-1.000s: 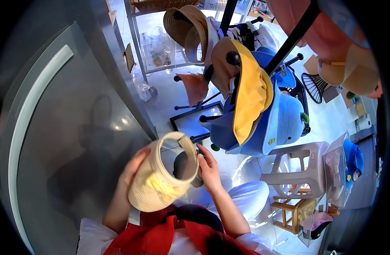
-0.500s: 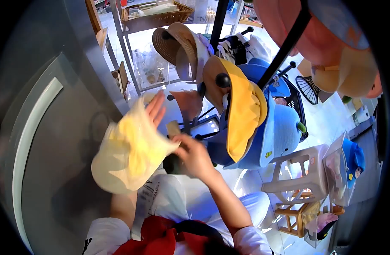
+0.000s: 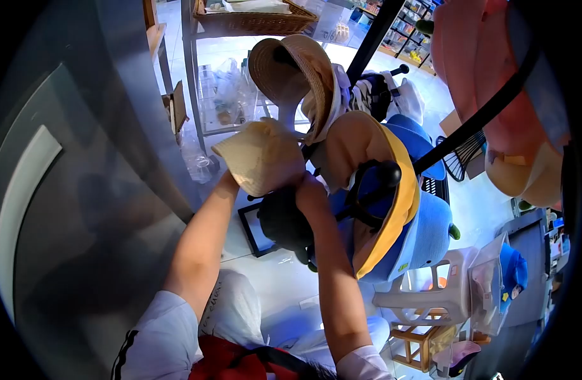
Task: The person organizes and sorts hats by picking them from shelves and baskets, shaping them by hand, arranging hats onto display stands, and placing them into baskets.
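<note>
Up on the shelf in the head view, one brown woven wicker basket (image 3: 259,24) holds flat white items, and clear plastic bags (image 3: 226,95) sit on the shelf below. One cream woven brimmed hat (image 3: 265,161) is raised at the person's two hands: the left hand is hidden behind it, the right hand (image 3: 312,193) is at its lower right edge, and I can't tell whether either set of fingers is pinching or spread. Close by hang one tan straw hat (image 3: 316,76) and one tan hat edged in yellow (image 3: 405,209).
</note>
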The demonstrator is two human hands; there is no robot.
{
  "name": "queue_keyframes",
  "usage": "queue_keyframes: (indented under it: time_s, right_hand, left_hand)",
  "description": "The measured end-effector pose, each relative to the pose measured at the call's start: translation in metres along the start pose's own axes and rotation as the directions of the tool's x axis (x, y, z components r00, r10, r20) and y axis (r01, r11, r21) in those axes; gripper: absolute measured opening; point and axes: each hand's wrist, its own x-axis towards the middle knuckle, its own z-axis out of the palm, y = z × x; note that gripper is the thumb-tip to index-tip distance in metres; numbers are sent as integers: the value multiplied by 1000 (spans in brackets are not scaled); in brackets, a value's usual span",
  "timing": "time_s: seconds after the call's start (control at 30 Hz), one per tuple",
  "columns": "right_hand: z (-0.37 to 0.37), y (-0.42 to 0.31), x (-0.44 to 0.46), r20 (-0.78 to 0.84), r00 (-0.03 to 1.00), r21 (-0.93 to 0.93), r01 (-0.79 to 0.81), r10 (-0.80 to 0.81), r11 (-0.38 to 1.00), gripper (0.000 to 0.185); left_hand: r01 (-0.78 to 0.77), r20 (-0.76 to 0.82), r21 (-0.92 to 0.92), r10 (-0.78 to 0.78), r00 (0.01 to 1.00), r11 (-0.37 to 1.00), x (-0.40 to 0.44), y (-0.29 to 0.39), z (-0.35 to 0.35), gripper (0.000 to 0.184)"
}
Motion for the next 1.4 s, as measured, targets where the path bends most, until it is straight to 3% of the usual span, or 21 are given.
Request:
queue_keyframes:
  time_s: [0.13, 0.23, 0.47, 0.53, 0.6, 0.63, 0.7, 0.77, 0.9, 1.03, 1.07, 1.17, 1.27, 1.33, 1.37, 1.4]
  right_hand:
    - [36, 12, 14, 64, 995, -82, -72, 77, 994, 22]
    - [39, 10, 18, 152, 977, -66, -140, 149, 988, 28]
    - [34, -6, 22, 266, 952, 47, -173, 155, 984, 37]
    - [51, 13, 34, 177, 983, 101, -67, 48, 993, 56]
    - [26, 0, 23, 181, 980, 192, -121, 86, 974, 70]
    - [51, 23, 36, 168, 984, 55, -67, 57, 996, 57]
    - [110, 71, 71, 146, 989, -147, 18, 4, 989, 41]
    - [119, 78, 79, 122, 992, -216, 56, -30, 975, 37]
    - [106, 77, 76, 93, 990, -152, -88, 103, 985, 35]
    - [86, 60, 68, 84, 952, -51, -290, 293, 956, 35]
    - [75, 46, 55, -81, 942, -10, -326, 325, 945, 25]
    - [90, 65, 61, -122, 984, -104, -144, 131, 984, 25]
    - [47, 20, 33, -146, 975, 81, -156, 167, 984, 23]
    - [44, -2, 19, -325, 945, 461, 181, -24, 869, 23]
    - [47, -8, 13, -333, 938, 449, 244, -93, 859, 22]
    - [49, -15, 8, -339, 927, 438, 307, -161, 845, 22]
  left_hand:
    - [21, -23, 46, -20, 1000, 999, 1, -25, -11, 35]
    - [22, -56, 100, -17, 998, 995, -7, -35, -20, 38]
    - [-39, -158, 278, 86, 984, 960, -48, -43, -14, 43]
    - [-81, -155, 289, 130, 979, 954, -44, -43, -7, 44]
    - [-151, -130, 260, 190, 973, 954, -41, -35, 0, 44]
    - [-195, -112, 235, 226, 968, 952, -39, -30, 3, 42]
    - [-109, -123, 141, 127, 984, 984, -30, -23, 4, 40]
    - [153, -158, -16, -154, 975, 988, -19, -27, 8, 37]
    - [-1, -175, 437, 86, 981, 900, -29, -25, 23, 32]
    - [-1, -235, 467, 125, 964, 884, -44, -29, 27, 32]
    - [21, -263, 447, 109, 959, 894, -45, -23, 31, 30]
    - [-87, -313, 756, 475, 822, 649, -42, -42, 33, 26]
    - [74, -511, 489, 217, 832, 869, -56, -43, 46, 31]
    - [83, -351, 690, 233, 907, 719, -59, -48, 30, 38]
    - [72, -266, 777, 222, 938, 626, -60, -55, 19, 41]
    - [41, -268, 656, 183, 946, 753, -57, -78, 5, 42]
